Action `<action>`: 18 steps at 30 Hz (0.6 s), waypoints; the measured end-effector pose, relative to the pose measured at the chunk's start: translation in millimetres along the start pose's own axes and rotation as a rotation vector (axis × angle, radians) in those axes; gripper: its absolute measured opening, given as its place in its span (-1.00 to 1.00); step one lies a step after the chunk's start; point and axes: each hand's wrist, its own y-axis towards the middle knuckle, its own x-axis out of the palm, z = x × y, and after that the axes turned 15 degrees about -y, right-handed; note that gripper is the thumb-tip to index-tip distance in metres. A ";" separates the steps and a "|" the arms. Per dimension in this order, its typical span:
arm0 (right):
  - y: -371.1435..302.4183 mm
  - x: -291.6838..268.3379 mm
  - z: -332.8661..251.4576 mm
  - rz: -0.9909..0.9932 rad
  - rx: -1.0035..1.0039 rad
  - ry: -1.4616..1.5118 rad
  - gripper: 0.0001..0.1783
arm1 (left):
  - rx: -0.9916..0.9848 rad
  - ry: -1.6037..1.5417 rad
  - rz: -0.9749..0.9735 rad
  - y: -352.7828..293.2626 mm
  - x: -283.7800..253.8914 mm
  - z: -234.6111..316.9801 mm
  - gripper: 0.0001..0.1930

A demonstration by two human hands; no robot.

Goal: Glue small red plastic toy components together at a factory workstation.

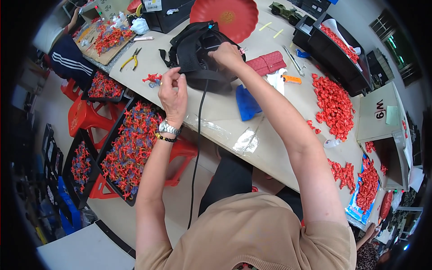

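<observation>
A black bag or backpack [191, 58] with mesh and straps lies on the table in front of me, its dark inside partly showing. My right hand [226, 55] is over the bag's opening, fingers curled together; what they hold, if anything, is hidden. Beside the bag's left edge, my left hand [173, 92] is raised with loosely bent fingers apart and nothing visible in it. A watch and beaded bracelet circle that wrist. A black cord [198, 130] hangs from the bag past the table edge. Small red figures [153, 78] lie left of the bag.
Behind the bag is a red scalloped tray [225, 17]. Right of it are a red quilted wallet [266, 63], blue cloth [246, 104] and orange-labelled item [292, 79]. Yellow-handled pliers [131, 60] lie left. Red parts [333, 105] heap at right; bins [130, 146] stand lower left.
</observation>
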 end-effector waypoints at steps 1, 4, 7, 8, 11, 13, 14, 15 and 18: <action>3.2 2.4 3.6 0.001 0.002 -0.001 -0.68 | -0.026 -0.028 0.083 -4.8 -0.5 -3.1 -0.79; 11.8 13.3 10.0 -0.024 0.120 0.256 -0.65 | -0.222 -0.147 0.158 -13.8 -5.2 -11.4 -0.80; 25.2 25.3 12.4 0.147 0.174 0.176 -0.75 | -0.331 -0.250 0.242 -15.5 -6.8 -17.6 -0.84; 29.1 28.0 13.6 0.150 0.200 0.240 -0.78 | -0.347 -0.261 0.258 -17.7 -6.9 -19.6 -0.84; 22.5 20.9 6.4 -0.063 0.240 0.622 -0.85 | -0.349 -0.219 0.276 -24.7 -15.3 -24.7 -0.83; 23.8 5.4 11.4 -0.167 0.286 0.765 -0.87 | -0.332 -0.186 0.267 -25.8 -13.8 -21.4 -0.83; 26.8 0.3 15.0 -0.199 0.308 0.814 -0.87 | -0.326 -0.151 0.245 -26.1 -12.3 -18.5 -0.84; 27.0 -0.2 19.6 -0.197 0.307 0.813 -0.87 | -0.321 -0.116 0.223 -26.4 -10.8 -16.1 -0.84; 32.7 -0.2 29.2 -0.213 0.380 0.988 -0.95 | -0.298 -0.098 0.238 -26.2 -4.6 -21.2 -0.85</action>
